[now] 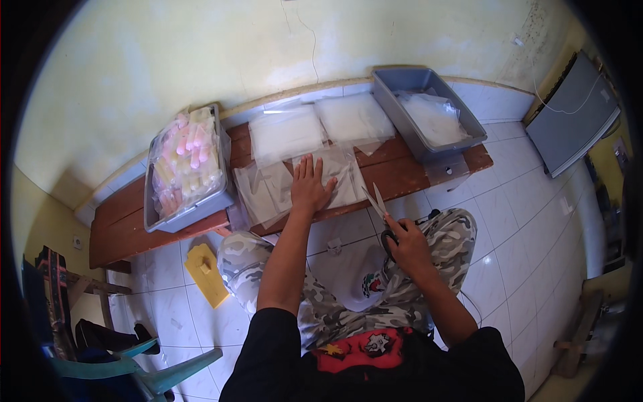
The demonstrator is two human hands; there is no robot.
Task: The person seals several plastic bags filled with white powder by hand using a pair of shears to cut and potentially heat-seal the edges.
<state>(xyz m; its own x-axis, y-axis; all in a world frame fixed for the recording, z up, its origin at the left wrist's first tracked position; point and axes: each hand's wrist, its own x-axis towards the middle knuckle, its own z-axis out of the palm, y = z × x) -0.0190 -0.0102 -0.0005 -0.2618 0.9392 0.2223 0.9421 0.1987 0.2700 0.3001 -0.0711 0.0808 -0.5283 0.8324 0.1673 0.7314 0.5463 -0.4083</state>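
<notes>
My left hand lies flat with its fingers stretched out on clear plastic bags at the near edge of a brown wooden bench. In my right hand, over my right thigh, is a pair of scissors; the dark handles are in my fingers and the blades stand apart, pointing toward the bench. The blades touch no bag that I can see. Behind my left hand lie two stacks of clear plastic bags, a left stack and a right stack.
A grey bin of pink and yellowish wrapped items stands at the bench's left. At its right end, another grey bin holds clear plastic. A yellow flat object lies on the tiled floor, near a green chair. A grey fridge-like box stands far right.
</notes>
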